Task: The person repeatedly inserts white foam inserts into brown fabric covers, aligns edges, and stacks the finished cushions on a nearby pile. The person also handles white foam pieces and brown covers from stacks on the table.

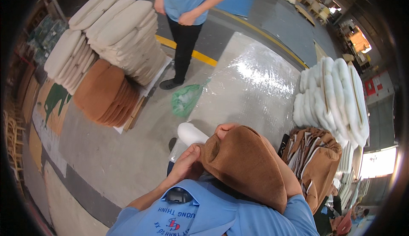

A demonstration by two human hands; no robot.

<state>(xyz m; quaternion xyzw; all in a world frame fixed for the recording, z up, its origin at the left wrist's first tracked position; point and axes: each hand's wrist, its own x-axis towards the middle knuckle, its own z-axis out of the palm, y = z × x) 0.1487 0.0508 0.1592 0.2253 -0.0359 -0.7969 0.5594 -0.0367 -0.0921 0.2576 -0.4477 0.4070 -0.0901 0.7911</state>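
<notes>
A brown fabric cushion cover (245, 168) is bunched up in front of my chest, its folded edge turned toward my left. My left hand (187, 163) pinches that edge between thumb and fingers. At the far edge of the cover, my right hand (227, 129) is closed on the fabric, and the cover hides part of my right forearm. Just beyond my left hand lies a white rounded, roll-like piece (191, 133), with its near end behind the cover. Past both hands stretches a table (251, 82) wrapped in shiny clear plastic film.
To the right, white padded cushions (330, 97) stand stacked above a pile of brown covers (317, 159). Brown cushions (104, 93) and cream cushions (119, 27) are piled at the left. A green plastic bag (186, 99) sits beside the table; another person (187, 14) stands beyond.
</notes>
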